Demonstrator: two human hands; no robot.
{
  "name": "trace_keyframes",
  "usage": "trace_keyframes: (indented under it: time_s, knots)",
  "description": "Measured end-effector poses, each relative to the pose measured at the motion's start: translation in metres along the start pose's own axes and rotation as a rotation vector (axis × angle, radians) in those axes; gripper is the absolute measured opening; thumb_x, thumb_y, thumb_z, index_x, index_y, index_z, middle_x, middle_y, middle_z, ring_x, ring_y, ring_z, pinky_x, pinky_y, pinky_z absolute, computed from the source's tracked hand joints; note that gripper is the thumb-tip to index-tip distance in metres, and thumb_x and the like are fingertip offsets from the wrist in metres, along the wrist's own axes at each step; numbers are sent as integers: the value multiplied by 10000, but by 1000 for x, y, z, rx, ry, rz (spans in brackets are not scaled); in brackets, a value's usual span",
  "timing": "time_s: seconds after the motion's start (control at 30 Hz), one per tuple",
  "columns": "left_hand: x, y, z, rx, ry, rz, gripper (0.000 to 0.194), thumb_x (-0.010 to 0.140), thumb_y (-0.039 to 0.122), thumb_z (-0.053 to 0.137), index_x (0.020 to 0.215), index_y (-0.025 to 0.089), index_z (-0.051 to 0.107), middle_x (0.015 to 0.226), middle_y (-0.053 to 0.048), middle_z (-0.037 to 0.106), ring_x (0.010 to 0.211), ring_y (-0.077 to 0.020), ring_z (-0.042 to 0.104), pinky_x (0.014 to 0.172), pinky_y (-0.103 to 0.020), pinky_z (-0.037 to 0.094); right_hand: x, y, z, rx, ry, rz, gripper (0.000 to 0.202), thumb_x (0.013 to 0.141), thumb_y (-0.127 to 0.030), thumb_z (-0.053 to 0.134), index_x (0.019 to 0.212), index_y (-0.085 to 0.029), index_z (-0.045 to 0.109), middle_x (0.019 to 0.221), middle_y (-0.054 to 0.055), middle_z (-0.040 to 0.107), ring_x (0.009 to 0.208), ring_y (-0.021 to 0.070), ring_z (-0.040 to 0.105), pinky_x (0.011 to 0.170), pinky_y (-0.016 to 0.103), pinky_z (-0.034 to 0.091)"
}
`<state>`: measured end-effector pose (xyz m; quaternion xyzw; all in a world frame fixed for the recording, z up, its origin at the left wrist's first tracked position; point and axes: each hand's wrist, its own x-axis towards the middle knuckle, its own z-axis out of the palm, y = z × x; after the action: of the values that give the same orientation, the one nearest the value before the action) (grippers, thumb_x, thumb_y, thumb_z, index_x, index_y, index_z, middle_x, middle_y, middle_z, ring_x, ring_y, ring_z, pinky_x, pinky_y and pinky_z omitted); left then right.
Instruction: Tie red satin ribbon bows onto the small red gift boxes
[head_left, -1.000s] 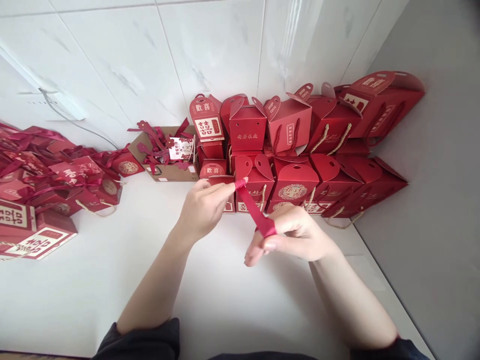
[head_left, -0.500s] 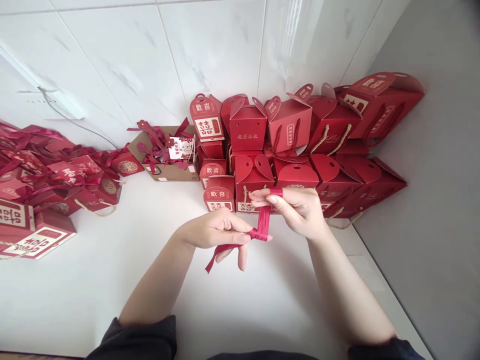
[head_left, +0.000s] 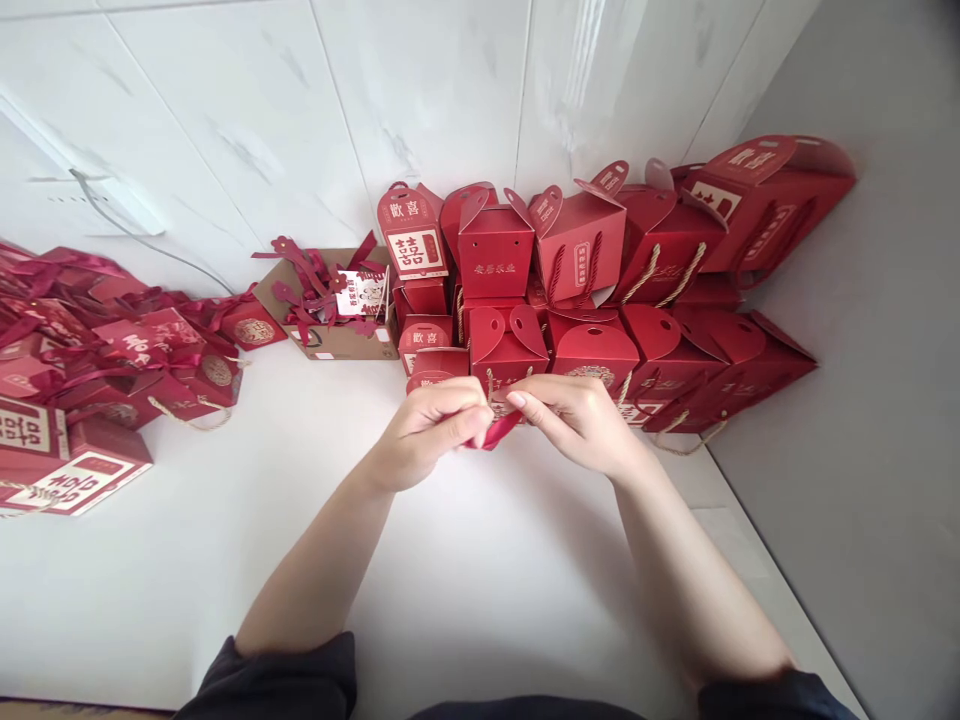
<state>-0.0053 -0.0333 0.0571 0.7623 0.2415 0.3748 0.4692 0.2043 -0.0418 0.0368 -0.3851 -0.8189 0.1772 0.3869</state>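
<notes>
A dark red ribbon (head_left: pixel 501 430) hangs in a short loop between my two hands, above the white table. My left hand (head_left: pixel 442 425) is closed on one part of it, fingers curled in so that most of that end is hidden. Thumb and forefinger of my right hand (head_left: pixel 577 415) pinch the other part, close beside the left fingertips. Just behind the hands stands a red gift box (head_left: pixel 508 345) with folded top flaps and a rope handle, partly covered by my fingers.
Red gift boxes (head_left: pixel 577 245) are stacked two high along the tiled wall. A brown carton (head_left: pixel 345 345) with ribbons and cards stands left of them. Farther left lies a heap of ribboned boxes (head_left: pixel 150 350). A grey panel (head_left: pixel 870 400) bounds the right side of the white table (head_left: pixel 465 600).
My left hand has moved up toward the right one and its fingers have curled closed. The ribbon, before stretched out with a loose tail, is now mostly hidden between the hands.
</notes>
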Motion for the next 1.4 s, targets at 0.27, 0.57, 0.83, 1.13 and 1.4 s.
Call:
trace_keyframes:
  time_s: [0.27, 0.57, 0.83, 1.13, 1.4]
  knots:
    - [-4, -4, -9, 55, 221, -93, 453, 969, 420, 484, 603, 169, 396, 545, 29, 387, 500, -83, 351, 484, -258, 256, -4, -6, -9, 3, 16, 66, 400, 1012, -425, 424, 808, -175, 660, 716, 32, 660, 643, 141, 589, 634, 252, 404]
    - [-7, 0, -2, 96, 48, -160, 257, 1009, 372, 404, 882, 189, 532, 481, 69, 471, 423, -68, 404, 446, -198, 334, 0, -15, -4, 186, -61, 136, 353, 1015, -407, 433, 854, -181, 652, 794, 21, 661, 720, 138, 594, 678, 256, 438]
    - [-2, 3, -10, 350, 12, -112, 288, 931, 344, 563, 758, 159, 700, 764, -9, 518, 645, -87, 505, 585, -217, 448, -3, -10, 1, 469, 61, 259, 294, 976, -427, 512, 1214, -257, 534, 1308, 73, 579, 1019, 195, 651, 851, 333, 554]
    - [-6, 9, -6, 129, -49, -318, 414, 803, 343, 736, 1189, 209, 669, 678, 17, 606, 582, -99, 563, 528, -214, 491, -3, -14, 3, 605, -141, 89, 451, 937, -228, 582, 1364, -277, 444, 1343, 72, 580, 1181, 198, 598, 979, 355, 517]
    - [-5, 17, -20, 57, 56, -503, 195, 835, 357, 691, 805, 165, 695, 625, 14, 624, 457, -56, 511, 425, -166, 452, -5, -15, -17, 406, -281, 201, 261, 941, -403, 582, 872, -171, 680, 768, 28, 699, 710, 142, 647, 673, 258, 508]
